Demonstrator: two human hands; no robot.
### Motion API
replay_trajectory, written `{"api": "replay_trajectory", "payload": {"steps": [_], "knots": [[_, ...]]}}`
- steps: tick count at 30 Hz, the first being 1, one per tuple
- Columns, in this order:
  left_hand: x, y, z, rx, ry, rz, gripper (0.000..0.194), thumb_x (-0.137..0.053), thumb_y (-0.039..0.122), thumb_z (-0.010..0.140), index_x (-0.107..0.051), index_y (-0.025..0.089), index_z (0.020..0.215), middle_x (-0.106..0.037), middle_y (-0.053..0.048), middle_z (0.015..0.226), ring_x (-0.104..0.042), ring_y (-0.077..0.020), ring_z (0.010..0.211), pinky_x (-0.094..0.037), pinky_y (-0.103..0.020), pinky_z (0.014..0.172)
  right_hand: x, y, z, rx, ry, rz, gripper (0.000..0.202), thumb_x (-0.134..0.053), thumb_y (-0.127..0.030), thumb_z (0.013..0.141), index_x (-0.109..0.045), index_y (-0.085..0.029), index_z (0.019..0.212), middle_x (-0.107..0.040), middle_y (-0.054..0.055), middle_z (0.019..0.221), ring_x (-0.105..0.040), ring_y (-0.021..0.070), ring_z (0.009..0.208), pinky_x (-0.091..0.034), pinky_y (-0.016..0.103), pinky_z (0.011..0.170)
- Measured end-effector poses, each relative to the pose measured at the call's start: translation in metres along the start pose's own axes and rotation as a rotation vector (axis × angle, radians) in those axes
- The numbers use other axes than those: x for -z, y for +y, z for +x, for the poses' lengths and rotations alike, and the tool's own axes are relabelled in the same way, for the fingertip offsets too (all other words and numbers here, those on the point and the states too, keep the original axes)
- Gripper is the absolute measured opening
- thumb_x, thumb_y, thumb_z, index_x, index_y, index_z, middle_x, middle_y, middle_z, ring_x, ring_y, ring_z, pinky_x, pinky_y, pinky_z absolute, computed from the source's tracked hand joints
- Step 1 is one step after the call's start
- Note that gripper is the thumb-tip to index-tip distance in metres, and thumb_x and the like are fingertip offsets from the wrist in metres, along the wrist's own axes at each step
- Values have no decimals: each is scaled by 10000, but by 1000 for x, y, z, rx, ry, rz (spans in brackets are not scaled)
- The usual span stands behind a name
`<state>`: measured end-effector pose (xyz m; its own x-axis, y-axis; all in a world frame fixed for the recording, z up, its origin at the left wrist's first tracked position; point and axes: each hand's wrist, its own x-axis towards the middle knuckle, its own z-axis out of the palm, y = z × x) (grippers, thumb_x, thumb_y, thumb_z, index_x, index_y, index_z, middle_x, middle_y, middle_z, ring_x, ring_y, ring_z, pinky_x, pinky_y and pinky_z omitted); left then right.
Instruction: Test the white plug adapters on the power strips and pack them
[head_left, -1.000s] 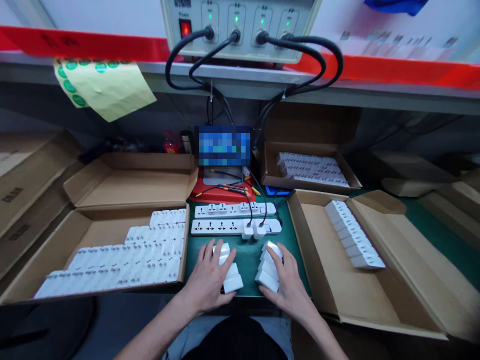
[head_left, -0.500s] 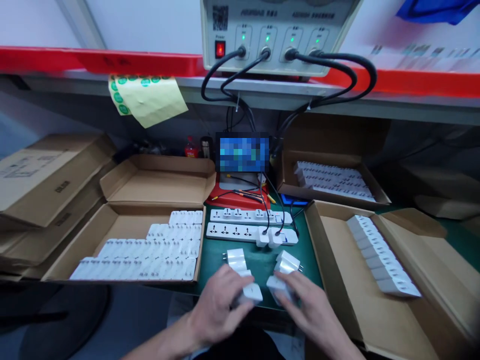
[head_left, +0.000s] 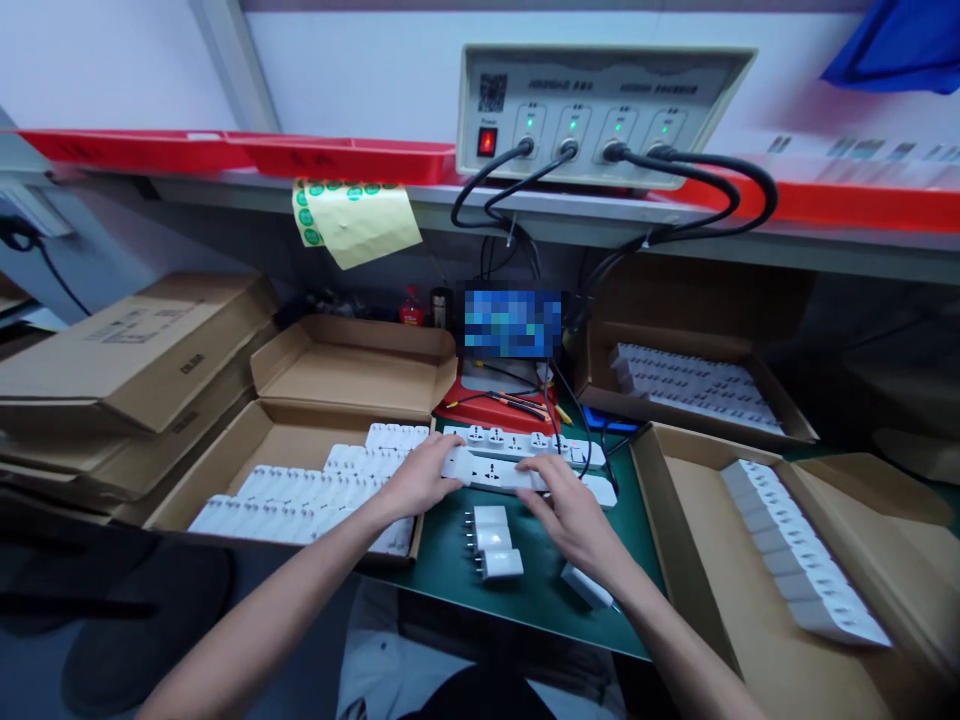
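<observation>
My left hand [head_left: 422,478] is closed, thumb and fingers around a white plug-in charger [head_left: 456,465] at the left end of the front power strip [head_left: 491,473]. Whether its prongs are in the socket is hidden. Farther right on the same strip, my right hand [head_left: 561,500] has its fingers closed round another white charger [head_left: 531,478], mostly covered by the fingers. In front of the strip, three white chargers [head_left: 493,541] lie in a column, prongs to the left. Another white charger [head_left: 587,586] lies partly under my right forearm.
A second power strip [head_left: 514,443] lies behind. An open carton [head_left: 274,425] of chargers stands left, another carton [head_left: 690,540] right, and a third carton [head_left: 600,385] at the back right. Black cables [head_left: 589,420] hang from the tester [head_left: 600,110] above, near a small screen [head_left: 513,323].
Both hands have moved forward from the table's front edge to the front power strip, chargers between their fingers. Several chargers now lie in front of the strip. The camera view has shifted left.
</observation>
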<state>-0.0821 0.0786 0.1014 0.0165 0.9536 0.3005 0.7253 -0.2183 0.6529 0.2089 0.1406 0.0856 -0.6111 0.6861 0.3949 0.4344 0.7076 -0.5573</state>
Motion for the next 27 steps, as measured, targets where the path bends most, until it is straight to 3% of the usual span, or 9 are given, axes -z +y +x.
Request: {"api": "replay_trajectory", "payload": {"steps": [4, 9, 12, 15, 17, 20, 22, 24, 27], "knots": [[-8, -4, 10, -37, -46, 90, 541, -794, 197, 858, -689, 204, 1389, -725, -145, 1374, -714, -370, 1285, -568, -527, 1154, -10, 5, 14, 35, -128, -327, 282, -547, -189, 1053, -672, -265, 1294, -615, 148, 1560, -734, 275, 1032, -610, 408, 861], [-8, -9, 16, -38, 24, 3, 573, -840, 285, 869, -700, 204, 1419, -762, -122, 1306, -726, -336, 1194, -574, -469, 1100, -17, 10, 32, 75, -304, -507, 435, -543, 16, 918, -672, -235, 1250, -637, 145, 1530, -730, 232, 966, -531, 330, 821], [-1, -8, 18, -48, 38, -71, 497, -800, 362, 926, -747, 235, 1404, -772, -77, 1191, -725, -272, 1039, -583, -411, 1009, -18, 8, 42, 81, -399, -532, 475, -567, 25, 912, -655, -236, 1300, -664, 128, 1486, -734, 241, 1047, -505, 307, 838], [6, -7, 21, -28, 43, -101, 343, -781, 505, 954, -839, 235, 1158, -740, -41, 1011, -694, -234, 925, -568, -354, 894, -24, 5, 50, 73, -423, -545, 440, -582, -9, 948, -646, -237, 1319, -683, 123, 1464, -738, 254, 1060, -491, 299, 803], [7, -7, 23, 14, 65, -111, 369, -823, 577, 909, -831, 221, 1003, -722, -29, 939, -682, -223, 874, -549, -324, 806, -31, 3, 54, 59, -430, -554, 436, -606, -27, 951, -647, -237, 1331, -678, 132, 1494, -748, 259, 1046, -493, 301, 786], [5, -8, 25, 87, 55, -108, 416, -816, 621, 907, -791, 207, 927, -733, -26, 892, -691, -220, 798, -531, -305, 706, -41, 0, 55, 40, -429, -567, 501, -634, -48, 940, -647, -246, 1400, -649, 150, 1577, -772, 274, 1049, -526, 317, 798], [3, -8, 23, 94, 34, -32, 369, -768, 571, 964, -805, 205, 998, -780, -44, 924, -734, -245, 848, -556, -313, 751, -44, -1, 54, 40, -411, -564, 573, -638, -85, 960, -619, -269, 1502, -609, 156, 1650, -789, 289, 1056, -560, 336, 809], [2, -4, 21, 65, 31, 110, 321, -727, 445, 1005, -813, 218, 1215, -840, -77, 1086, -776, -283, 1009, -582, -341, 889, -41, -2, 50, 49, -363, -548, 637, -646, -144, 992, -569, -307, 1603, -539, 157, 1737, -802, 306, 1078, -597, 364, 828], [-1, 5, 19, 34, -8, 338, 465, -655, 302, 1032, -724, 272, 1491, -836, -106, 1302, -778, -320, 1182, -577, -395, 1036, -25, 0, 40, 87, -233, -500, 628, -680, -224, 1016, -578, -341, 1625, -505, 144, 1777, -792, 331, 1183, -643, 410, 901]]}}
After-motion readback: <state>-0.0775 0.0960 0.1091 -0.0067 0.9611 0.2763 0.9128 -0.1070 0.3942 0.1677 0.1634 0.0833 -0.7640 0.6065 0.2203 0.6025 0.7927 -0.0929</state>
